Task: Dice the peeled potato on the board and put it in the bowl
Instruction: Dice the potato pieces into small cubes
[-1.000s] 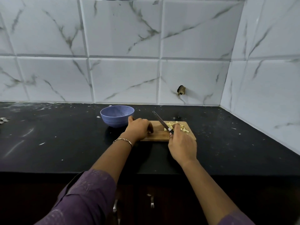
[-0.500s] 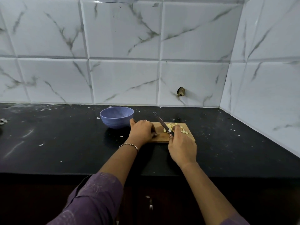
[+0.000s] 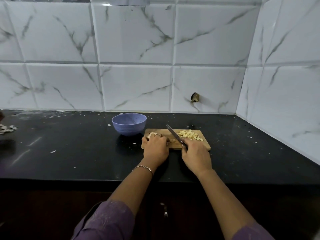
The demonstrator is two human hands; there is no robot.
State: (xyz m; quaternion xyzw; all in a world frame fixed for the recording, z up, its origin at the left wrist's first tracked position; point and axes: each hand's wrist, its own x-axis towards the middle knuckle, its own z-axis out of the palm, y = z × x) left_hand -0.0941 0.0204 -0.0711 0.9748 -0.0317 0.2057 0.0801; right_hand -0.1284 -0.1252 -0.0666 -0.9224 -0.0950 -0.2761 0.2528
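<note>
The surface [image 3: 69,153] is a glossy black slab. A blue bowl [image 3: 129,124] stands on it near the middle, toward the back. A wooden board [image 3: 204,143] lies flat just right of the bowl, its long side facing the front edge. Pale scraps [image 3: 7,129] lie at the far left, and small white flecks [image 3: 53,151] are scattered about, thickest along the back left.
</note>
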